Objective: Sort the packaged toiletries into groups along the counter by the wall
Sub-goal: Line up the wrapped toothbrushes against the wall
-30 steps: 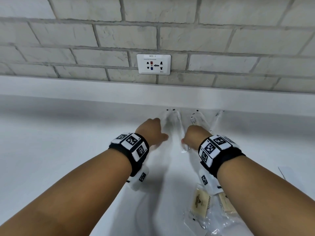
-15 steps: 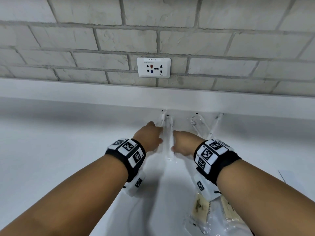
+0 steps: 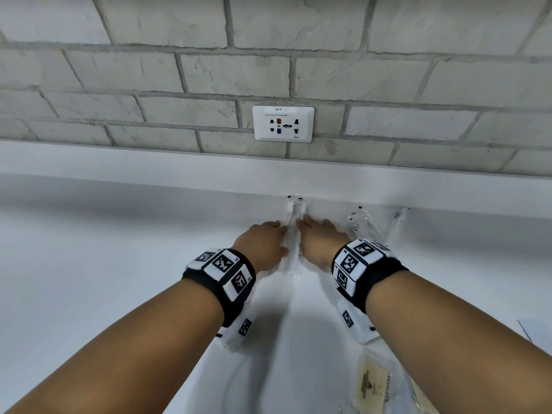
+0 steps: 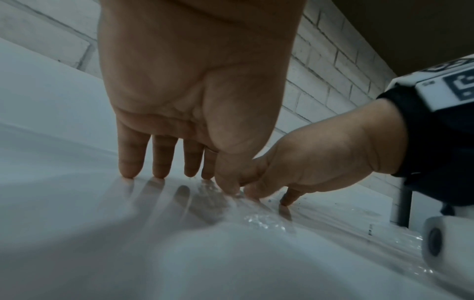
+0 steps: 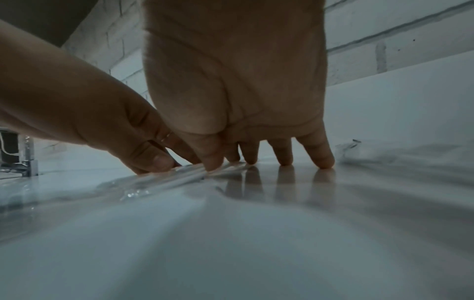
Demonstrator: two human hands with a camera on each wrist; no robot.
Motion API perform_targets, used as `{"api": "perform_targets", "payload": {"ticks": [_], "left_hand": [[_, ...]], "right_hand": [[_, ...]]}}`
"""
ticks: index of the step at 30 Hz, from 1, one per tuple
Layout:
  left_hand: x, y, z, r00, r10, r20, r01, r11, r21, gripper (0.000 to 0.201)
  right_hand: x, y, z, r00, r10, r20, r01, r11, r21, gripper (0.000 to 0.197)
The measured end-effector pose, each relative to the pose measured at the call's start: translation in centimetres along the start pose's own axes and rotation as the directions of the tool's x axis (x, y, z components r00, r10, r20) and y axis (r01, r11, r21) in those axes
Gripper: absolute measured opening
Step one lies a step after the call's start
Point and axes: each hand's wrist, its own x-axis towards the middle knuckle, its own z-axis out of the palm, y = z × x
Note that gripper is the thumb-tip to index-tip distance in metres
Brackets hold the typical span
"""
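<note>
Toothbrush packets [image 3: 294, 231] between left hand [image 3: 263, 245] and right hand [image 3: 319, 243].

On the counter [image 3: 119, 264], one clear packet [image 3: 294, 231] lies against the back ledge [image 3: 149, 168], two more packets [image 3: 363, 224] to its right.

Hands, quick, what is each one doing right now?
Left hand: open, straight fingers pressing the clear packets.
Right hand: open, fingertips on the same packets.

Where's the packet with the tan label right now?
In the head view the tan-label packet lies at the bottom right, on the counter under the right forearm, well nearer the person than the clear packets by the wall.
</note>
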Motion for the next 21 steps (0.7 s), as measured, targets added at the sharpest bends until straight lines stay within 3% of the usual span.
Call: {"api": "perform_targets", "payload": {"ticks": [6, 10, 12, 13, 16, 18, 21], "left_hand": [[-0.1, 0.4, 0.5, 0.999, 0.028, -0.032, -0.029, 0.999, -0.033, 0.059], [-0.6, 1.1, 0.4, 0.991, 0.136, -0.008, -0.136, 0.991, -0.006, 0.062], [-0.6, 1.4, 0.4, 0.979, 0.193, 0.071, -0.195, 0.98, 0.024, 0.064], [-0.6, 1.5, 0.5, 0.972, 0.206, 0.115, -0.212, 0.976, 0.043, 0.065], [-0.4, 1.6, 1.0, 0.959, 0.193, 0.205, -0.219, 0.969, 0.111, 0.066], [-0.5, 1.8, 1.2, 0.958, 0.183, 0.219, -0.215, 0.968, 0.13, 0.066], [-0.6, 2.0, 1.2, 0.959, 0.175, 0.222, -0.209, 0.968, 0.142, 0.067]], "right_hand": [[0.2, 0.9, 0.1, 1.0, -0.018, 0.018, 0.016, 0.997, 0.082, 0.073], [-1.5, 2.0, -0.6, 0.982, 0.023, -0.187, 0.024, 0.969, 0.245, 0.063], [-3.2, 3.2, -1.8, 0.935, 0.147, -0.323, -0.103, 0.983, 0.15, 0.046], [-4.2, 3.8, -2.4, 0.919, 0.215, -0.332, -0.183, 0.975, 0.125, 0.038], [-6.5, 5.2, -3.4, 0.93, 0.345, -0.125, -0.351, 0.936, -0.031, 0.037], [-7.4, 5.7, -3.3, 0.944, 0.328, -0.047, -0.331, 0.929, -0.164, 0.046], [-7.9, 6.2, -3.1, 0.948, 0.317, -0.011, -0.315, 0.94, -0.127, 0.045]]}}
